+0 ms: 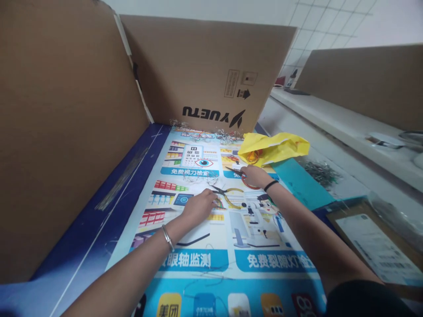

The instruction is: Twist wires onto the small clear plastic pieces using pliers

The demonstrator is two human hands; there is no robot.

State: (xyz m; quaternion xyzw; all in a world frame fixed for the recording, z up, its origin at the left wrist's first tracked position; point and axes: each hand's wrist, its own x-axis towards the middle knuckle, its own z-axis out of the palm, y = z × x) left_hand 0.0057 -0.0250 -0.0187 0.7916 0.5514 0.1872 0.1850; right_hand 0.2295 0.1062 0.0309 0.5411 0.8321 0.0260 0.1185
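Observation:
My right hand (257, 177) is closed around a pair of red-handled pliers (234, 170), their dark pointed jaws aimed left. My left hand (201, 204) rests low over the printed sheet (218, 233), fingers pinched together; whatever they hold is too small to make out. Just right of its fingertips lies a pair of yellow-handled pliers (234, 191), jaws apart and pointing left. Thin wire pieces (200, 178) are scattered on the sheet beyond my left hand. Past my right hand sits a crumpled yellow bag (277, 147) with an orange coil (254, 156) at its opening.
Cardboard panels stand at the left (66, 132) and back (205, 70). Tangled wire scraps (228, 135) lie along the back panel's foot. At the right are a dark wire pile (319, 174), a labelled parcel (380, 246) and a white ledge (337, 116).

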